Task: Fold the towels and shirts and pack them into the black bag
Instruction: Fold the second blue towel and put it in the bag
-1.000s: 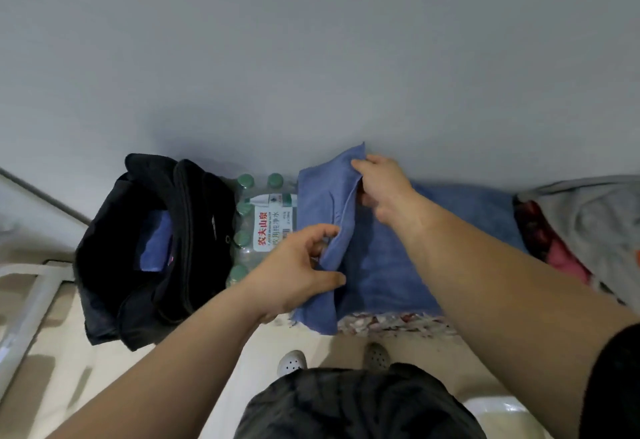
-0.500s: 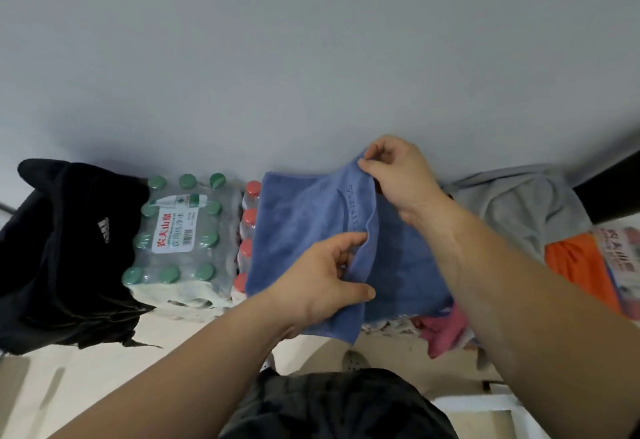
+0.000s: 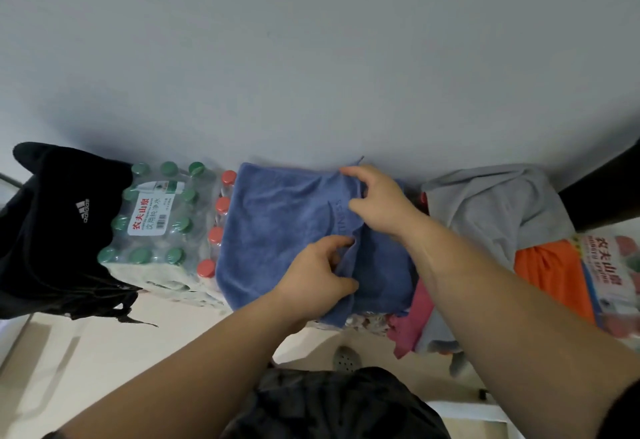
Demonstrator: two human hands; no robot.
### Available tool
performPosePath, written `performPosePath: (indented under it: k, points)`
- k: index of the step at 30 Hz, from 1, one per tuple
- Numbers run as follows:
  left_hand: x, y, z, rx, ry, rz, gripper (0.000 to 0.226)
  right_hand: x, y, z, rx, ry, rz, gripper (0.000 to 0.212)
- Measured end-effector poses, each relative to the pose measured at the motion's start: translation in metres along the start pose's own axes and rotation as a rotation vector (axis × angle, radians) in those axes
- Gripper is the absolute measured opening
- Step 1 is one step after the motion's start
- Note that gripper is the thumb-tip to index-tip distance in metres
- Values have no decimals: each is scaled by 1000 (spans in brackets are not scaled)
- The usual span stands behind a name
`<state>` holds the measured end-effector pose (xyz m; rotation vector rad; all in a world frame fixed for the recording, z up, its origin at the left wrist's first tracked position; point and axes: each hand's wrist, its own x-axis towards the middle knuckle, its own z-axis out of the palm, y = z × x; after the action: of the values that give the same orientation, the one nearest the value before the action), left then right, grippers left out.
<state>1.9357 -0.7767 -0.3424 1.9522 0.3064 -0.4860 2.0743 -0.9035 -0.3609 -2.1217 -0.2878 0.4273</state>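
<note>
Towel [image 3: 277, 231]: blue, centre, spread flat against the wall [image 3: 311, 58], one flap folded over. Bag [image 3: 52, 231]: black, far left, well apart from the towel. Shirt [image 3: 491, 206]: grey, crumpled, just right of the towel, beside orange cloth [image 3: 547, 272] and pink cloth [image 3: 415, 321]. Bottle pack [image 3: 156, 224]: between bag and towel. Right hand [image 3: 377, 203]: grip pinching the fold's far end. Left hand [image 3: 318, 276]: grip pinching the fold's near part.

Support: pale beige floor [image 3: 166, 345]
On it: shrink-wrapped pack of green-capped water bottles [image 3: 152, 231]
Touching its right side: row of red-capped clear bottles [image 3: 216, 236]
</note>
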Motion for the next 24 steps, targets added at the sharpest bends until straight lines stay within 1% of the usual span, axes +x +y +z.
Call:
performPosePath:
  k: [2, 4, 6, 7, 8, 9, 10, 12, 13, 14, 15, 17, 19, 20, 22, 24]
  points:
    - [-3, 2, 3, -98, -74, -25, 63, 2, 7, -12, -19, 10, -39, 67]
    - [-4, 2, 5, -150, -154, -84, 54, 3, 19, -21, -161, -16, -11, 63]
    - [-5, 1, 4, -92, -163, -107, 37, 0, 29, -24, -361, -82, 71, 45]
    - [-5, -1, 1, -71, -140, -108, 30, -4, 32, -23, -414, -96, 104, 36]
    - [-5, -3, -4, -55, -101, -104, 25, -8, 31, -20, -440, -80, 119, 29]
    - [-4, -7, -10, -36, -44, -94, 20, -11, 30, -15, -457, -28, 109, 28]
    - [-4, -12, -17, -4, 31, -79, 16, -15, 27, -9, -485, 50, 67, 32]
    - [-4, -25, -35, 107, 237, -62, 9, -21, 16, 4, -570, 176, -61, 46]
    - [-6, -32, -46, 168, 356, -72, 6, -23, 8, 12, -602, 201, -130, 49]
    - [-8, -39, -57, 208, 464, -93, 5, -23, -1, 19, -630, 191, -182, 49]
    - [-10, -46, -67, 217, 549, -122, 5, -23, -11, 27, -658, 146, -218, 48]
    - [-16, -62, -86, 210, 640, -200, 7, -17, -25, 44, -700, -11, -253, 48]
    - [-22, -79, -99, 236, 647, -287, 14, -10, -37, 63, -732, -152, -277, 51]
    - [-24, -87, -103, 258, 638, -316, 19, -6, -43, 72, -743, -195, -287, 53]
    - [-30, -101, -106, 309, 624, -327, 28, 1, -55, 91, -742, -241, -295, 54]
    - [-34, -110, -106, 333, 611, -324, 31, 8, -69, 110, -716, -262, -299, 54]
